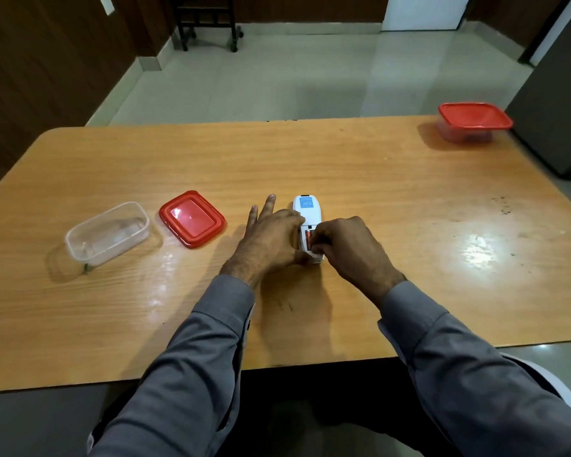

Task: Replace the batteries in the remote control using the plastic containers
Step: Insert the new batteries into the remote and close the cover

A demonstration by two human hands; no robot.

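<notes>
A white remote control (307, 211) lies face down on the wooden table (376, 192), its battery bay uncovered. An orange battery (308, 239) sits in the bay. My left hand (271, 239) holds the remote's left side with thumb and forefinger, the other fingers stretched out on the table. My right hand (346, 249) has its fingers curled over the bay and pinches at a battery there; its fingertips hide the rest of the bay. A clear, lidless container (108, 232) stands at the left, with its red lid (192, 219) lying beside it.
A second clear container with a red lid on it (473, 122) stands at the table's far right corner. A grey cabinet (561, 94) stands just past that corner. Tiled floor and a dark wheeled stand (208, 24) lie beyond the table.
</notes>
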